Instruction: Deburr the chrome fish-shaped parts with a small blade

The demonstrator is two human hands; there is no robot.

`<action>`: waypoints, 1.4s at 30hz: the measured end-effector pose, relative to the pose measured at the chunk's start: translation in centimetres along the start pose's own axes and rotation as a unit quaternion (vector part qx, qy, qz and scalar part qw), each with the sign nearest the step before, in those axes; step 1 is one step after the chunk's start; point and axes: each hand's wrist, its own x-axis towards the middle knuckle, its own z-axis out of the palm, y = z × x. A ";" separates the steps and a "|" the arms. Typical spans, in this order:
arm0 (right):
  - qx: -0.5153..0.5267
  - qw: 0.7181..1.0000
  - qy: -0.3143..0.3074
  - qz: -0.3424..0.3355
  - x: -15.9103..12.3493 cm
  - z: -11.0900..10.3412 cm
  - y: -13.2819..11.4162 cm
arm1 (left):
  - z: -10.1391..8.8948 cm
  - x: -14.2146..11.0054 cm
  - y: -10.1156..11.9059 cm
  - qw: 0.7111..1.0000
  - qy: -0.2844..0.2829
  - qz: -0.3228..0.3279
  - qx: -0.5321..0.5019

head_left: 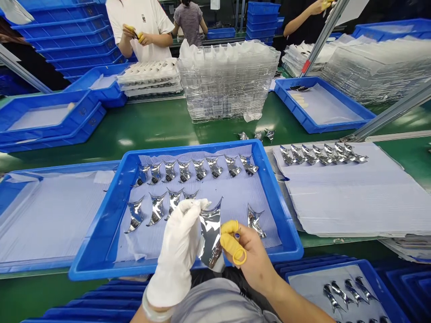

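My left hand (180,244) wears a white glove and pinches the top edge of a shiny chrome curved part (211,237). My right hand (247,255), with yellow finger cots on thumb and forefinger, grips the same part from its right side. Both hands hover over the near edge of a blue tray (101,242) lined with pale foam sheet. Two rows of matching chrome parts (198,169) lie in the tray, one lone piece (255,221) sitting just right of my hands.
A foam sheet (353,197) at right carries a row of chrome parts (323,154). Another blue tray (323,107) and a stack of clear plastic trays (229,80) stand across the green belt. Other people work at the far side. More trays lie at left and lower right.
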 end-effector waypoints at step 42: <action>-0.739 0.671 0.012 0.065 7.4 -2.0 -1.1 | -5.6 3.2 2.2 0.978 0.012 0.068 0.196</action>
